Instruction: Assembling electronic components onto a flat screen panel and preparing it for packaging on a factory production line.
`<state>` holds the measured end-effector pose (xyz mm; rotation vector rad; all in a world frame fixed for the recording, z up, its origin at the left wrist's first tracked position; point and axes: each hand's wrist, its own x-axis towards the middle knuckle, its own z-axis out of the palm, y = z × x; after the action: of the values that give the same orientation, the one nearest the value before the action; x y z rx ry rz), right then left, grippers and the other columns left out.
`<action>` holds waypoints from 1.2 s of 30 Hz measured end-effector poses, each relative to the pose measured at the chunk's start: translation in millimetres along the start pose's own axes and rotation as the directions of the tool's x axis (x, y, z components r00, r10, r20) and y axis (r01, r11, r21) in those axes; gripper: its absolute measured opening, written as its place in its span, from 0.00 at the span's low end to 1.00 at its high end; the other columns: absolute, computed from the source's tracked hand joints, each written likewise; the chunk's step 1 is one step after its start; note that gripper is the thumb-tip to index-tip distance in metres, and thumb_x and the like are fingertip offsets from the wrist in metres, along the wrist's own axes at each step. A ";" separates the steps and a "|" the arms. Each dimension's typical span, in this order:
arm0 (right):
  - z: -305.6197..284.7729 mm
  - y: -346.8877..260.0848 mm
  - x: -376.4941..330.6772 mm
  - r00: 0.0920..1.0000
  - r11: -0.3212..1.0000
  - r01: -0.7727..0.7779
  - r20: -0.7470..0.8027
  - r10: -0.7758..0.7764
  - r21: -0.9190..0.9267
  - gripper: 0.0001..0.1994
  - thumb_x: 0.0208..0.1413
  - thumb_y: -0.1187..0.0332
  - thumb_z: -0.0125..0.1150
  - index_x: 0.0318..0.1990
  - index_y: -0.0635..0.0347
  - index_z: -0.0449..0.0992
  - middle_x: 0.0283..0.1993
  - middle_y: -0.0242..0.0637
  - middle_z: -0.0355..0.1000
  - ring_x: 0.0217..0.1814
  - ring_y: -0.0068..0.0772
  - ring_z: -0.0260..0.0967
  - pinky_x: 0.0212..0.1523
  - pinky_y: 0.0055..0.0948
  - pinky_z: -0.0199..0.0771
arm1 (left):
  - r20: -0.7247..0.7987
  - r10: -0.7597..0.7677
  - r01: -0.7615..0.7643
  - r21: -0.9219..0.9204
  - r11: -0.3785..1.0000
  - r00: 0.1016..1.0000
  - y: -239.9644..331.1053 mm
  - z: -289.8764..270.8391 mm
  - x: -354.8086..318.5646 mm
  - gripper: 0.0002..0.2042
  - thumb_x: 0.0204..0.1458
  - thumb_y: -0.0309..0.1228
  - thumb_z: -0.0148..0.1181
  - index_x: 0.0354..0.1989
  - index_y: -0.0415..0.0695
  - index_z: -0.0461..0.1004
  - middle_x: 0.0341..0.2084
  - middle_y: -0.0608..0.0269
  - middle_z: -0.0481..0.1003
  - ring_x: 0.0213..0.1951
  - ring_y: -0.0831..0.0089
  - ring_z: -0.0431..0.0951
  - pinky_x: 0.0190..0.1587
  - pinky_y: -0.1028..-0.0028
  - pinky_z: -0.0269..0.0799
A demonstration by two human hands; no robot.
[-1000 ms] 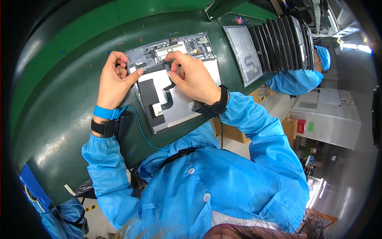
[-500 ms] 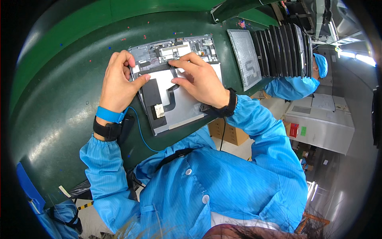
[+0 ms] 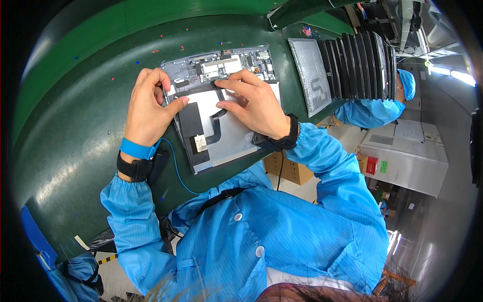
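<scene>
An opened laptop [image 3: 234, 146] lies on the green bench, its circuit boards [image 3: 216, 68] bared along the far side. On the near side is a silver panel with a black patch [image 3: 190, 121] and a black flat cable [image 3: 217, 132] running up to the boards. My left hand [image 3: 148, 108] has its fingers curled at the laptop's left edge, with the thumb over the panel. The index fingertip of my right hand [image 3: 259, 103] presses where the flat cable meets the boards, and its thumb rests on the cable lower down. The connector under that fingertip is hidden.
A row of dark upright panels [image 3: 357, 65] stands at the right, beside a bubble-wrapped sheet [image 3: 309, 75]. A blue wrist-strap cord [image 3: 176, 168] loops from my left wrist. A cardboard box [image 3: 289, 168] sits below the bench. Beyond the panels works another person in blue [image 3: 370, 110].
Both hands keep nearly the same places on the laptop. The near end of the laptop has shifted very slightly toward me.
</scene>
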<state>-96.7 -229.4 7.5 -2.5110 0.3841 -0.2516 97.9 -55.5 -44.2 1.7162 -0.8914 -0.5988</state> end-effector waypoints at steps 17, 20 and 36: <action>2.6 2.5 -0.2 1.000 1.000 0.016 -0.018 -0.016 -0.005 0.21 0.55 0.71 0.77 0.58 0.56 0.84 0.49 0.37 0.74 0.36 0.29 0.74 0.36 0.29 0.78 | 0.006 0.006 -0.006 -0.007 1.000 1.000 1.7 -1.0 -0.8 0.20 0.45 0.19 0.79 0.33 0.44 0.67 0.36 0.71 0.62 0.31 0.83 0.60 0.33 0.79 0.61; 0.7 -1.4 0.0 1.000 0.999 -0.007 0.023 0.008 -0.043 0.20 0.57 0.71 0.76 0.58 0.57 0.84 0.49 0.38 0.73 0.35 0.31 0.74 0.35 0.29 0.77 | 0.005 -0.004 0.004 -0.004 1.000 1.000 1.8 -1.1 -1.1 0.20 0.45 0.19 0.79 0.33 0.43 0.67 0.36 0.71 0.62 0.31 0.83 0.60 0.33 0.79 0.61; 0.2 -3.5 0.1 1.000 0.998 -0.006 0.018 0.007 -0.057 0.20 0.58 0.70 0.75 0.59 0.58 0.83 0.50 0.41 0.74 0.40 0.36 0.76 0.40 0.33 0.80 | -0.005 0.007 -0.007 -0.006 1.000 1.000 3.3 -0.8 -1.1 0.19 0.45 0.18 0.79 0.32 0.43 0.68 0.36 0.71 0.62 0.31 0.82 0.61 0.33 0.79 0.62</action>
<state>-95.8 -226.5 9.3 -2.5654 0.3981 -0.2184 96.9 -54.6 -40.9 1.7079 -0.8906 -0.5920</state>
